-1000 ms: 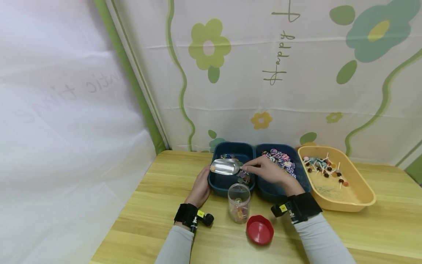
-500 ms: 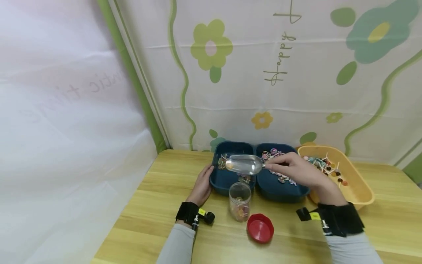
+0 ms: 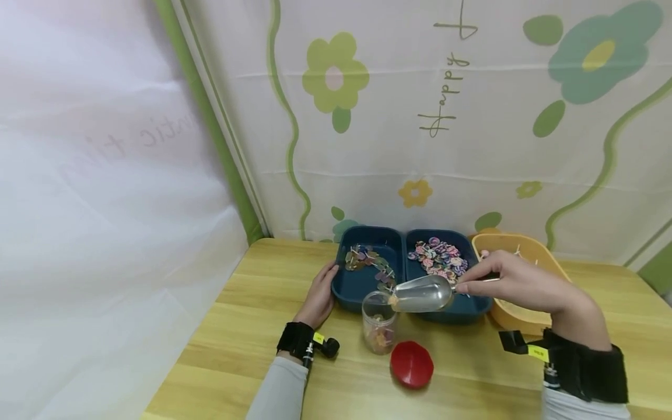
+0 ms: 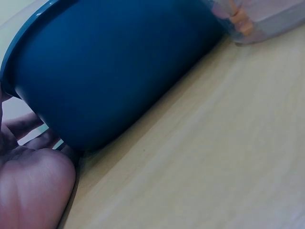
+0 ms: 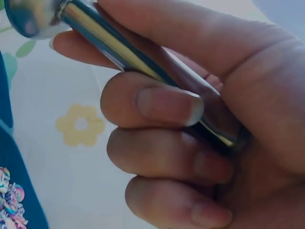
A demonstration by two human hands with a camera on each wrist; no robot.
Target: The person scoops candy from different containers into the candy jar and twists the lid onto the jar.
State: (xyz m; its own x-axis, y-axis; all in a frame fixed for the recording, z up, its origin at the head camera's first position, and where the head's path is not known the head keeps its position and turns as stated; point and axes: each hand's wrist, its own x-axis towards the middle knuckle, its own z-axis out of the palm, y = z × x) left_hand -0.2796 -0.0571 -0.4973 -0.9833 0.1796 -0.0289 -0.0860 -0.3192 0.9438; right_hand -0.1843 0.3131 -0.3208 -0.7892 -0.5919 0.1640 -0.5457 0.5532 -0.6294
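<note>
The right hand [image 3: 520, 283] is clamped on the handle [image 5: 97, 36] of the metal scoop [image 3: 426, 293], the safest place; this scoop, at the mouth of the clear jar [image 3: 379, 333], should be light, stiff (perhaps slippery). The left hand [image 3: 317, 296] rests uncurled against the blue bin [image 4: 109, 71].

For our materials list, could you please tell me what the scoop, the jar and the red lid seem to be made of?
Scoop: polished metal, perhaps stainless steel; its handle mirrors bright streaks.
Jar: clear, smooth plastic or glass; its contents show through.
Red lid: probably satin plastic, evenly coloured, faceted edge.
</note>
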